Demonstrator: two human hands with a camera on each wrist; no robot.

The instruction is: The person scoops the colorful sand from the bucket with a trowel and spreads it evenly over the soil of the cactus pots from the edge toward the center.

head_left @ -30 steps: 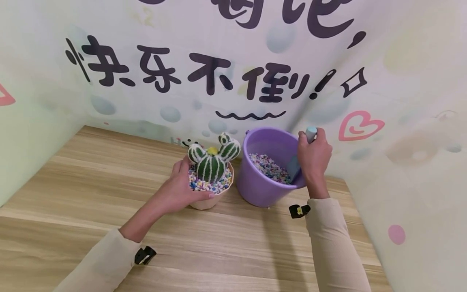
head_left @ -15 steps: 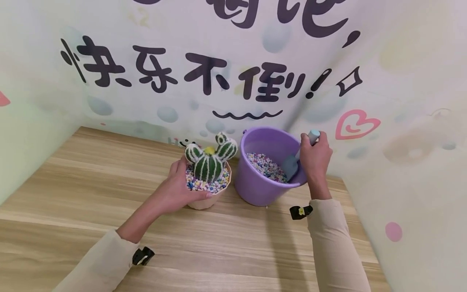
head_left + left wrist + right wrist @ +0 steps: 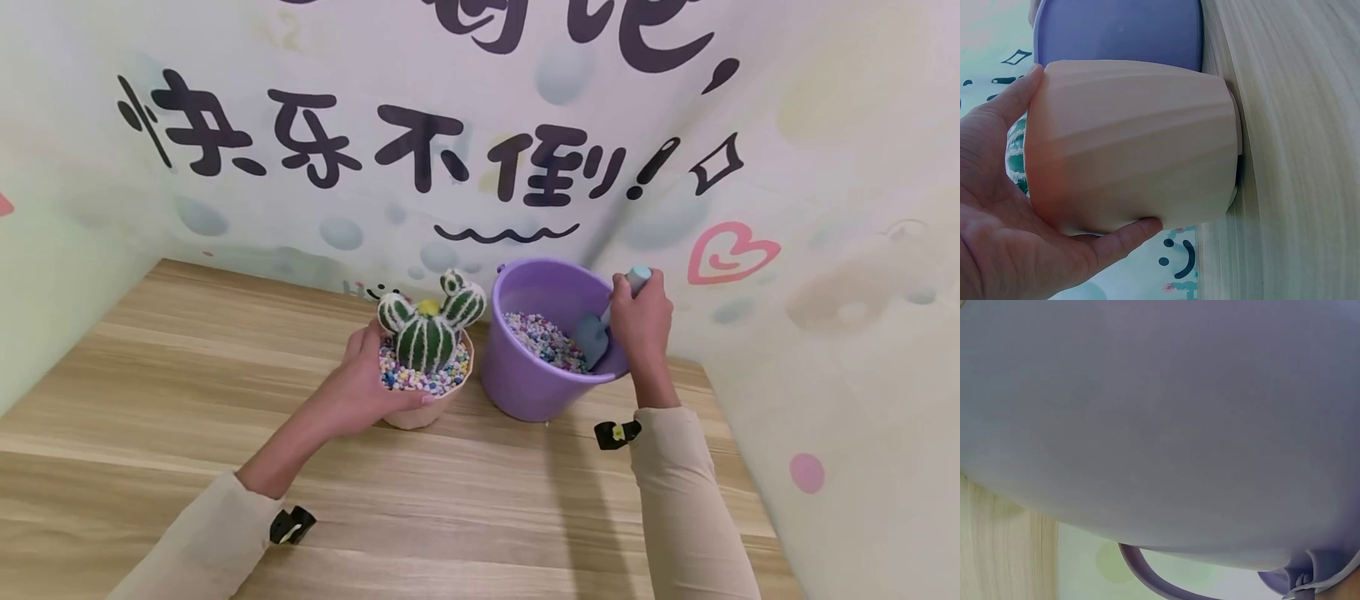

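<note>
My left hand (image 3: 360, 392) grips a pale pink flowerpot (image 3: 411, 414) standing on the table, thumb and fingers spread around its rim. A green-and-white knitted-looking cactus (image 3: 425, 343) with a yellow top sits in it among colourful pebbles (image 3: 408, 379). In the left wrist view the pot's ribbed side (image 3: 1135, 144) lies between thumb and fingers. Just to the right is a purple bucket (image 3: 521, 379) partly filled with similar pebbles. My right hand (image 3: 645, 321) holds a small blue trowel (image 3: 591, 340) by its handle, blade down at the pebbles inside. The bucket's wall (image 3: 1160, 425) fills most of the right wrist view, hiding that hand.
The wooden table (image 3: 450, 508) extends to the left and front. A printed wall cloth (image 3: 315, 217) rises right behind the pot and bucket, and a pale wall (image 3: 847, 400) borders the right side. The bucket's carrying handle (image 3: 1147, 575) hangs at its side.
Inside the bucket, the trowel blade has swung left from the right wall and turned, showing more of its face. My left hand keeps its hold on the flowerpot.
</note>
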